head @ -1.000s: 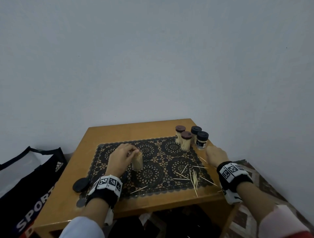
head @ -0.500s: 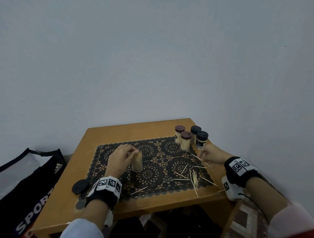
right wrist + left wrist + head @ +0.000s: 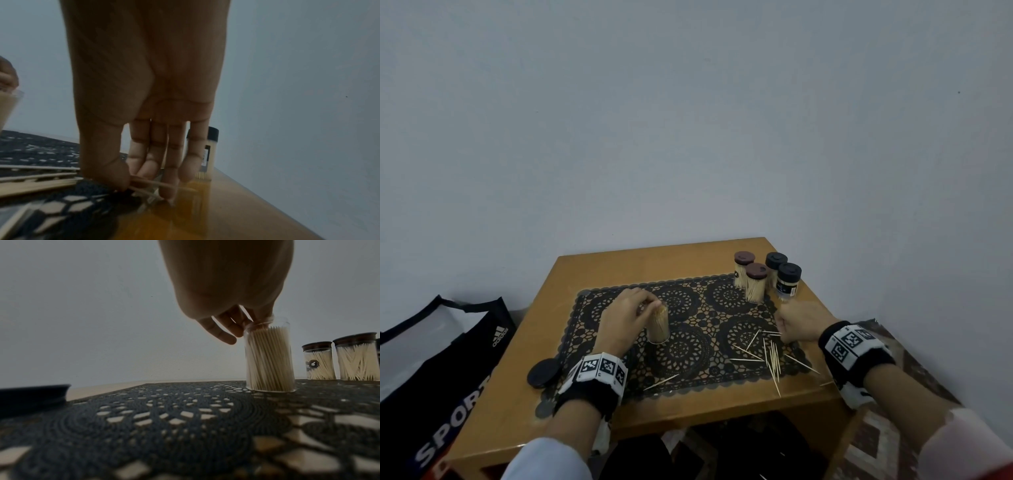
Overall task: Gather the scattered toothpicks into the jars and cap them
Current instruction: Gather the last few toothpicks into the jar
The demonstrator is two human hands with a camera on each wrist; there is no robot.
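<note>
The left hand grips the rim of an open toothpick jar, fingers curled over its mouth. The jar stands upright on the black lace placemat, near its middle, and is packed with toothpicks. Its loose black cap lies flat on the wooden surface, just beside the placemat's left edge and close to the left wrist.

The right hand is lowered at the placemat's right edge. Its thumb and fingers pinch a few toothpicks against the surface, with the tips touching the wood.

Scattered toothpicks lie on the placemat's near right corner, some crossing onto bare wood. One single toothpick lies apart, nearer the left wrist.

Four capped jars stand grouped at the far right corner: two with brown caps on the placemat, two with black caps beside them.

A black sports bag sits left of the surface.
</note>
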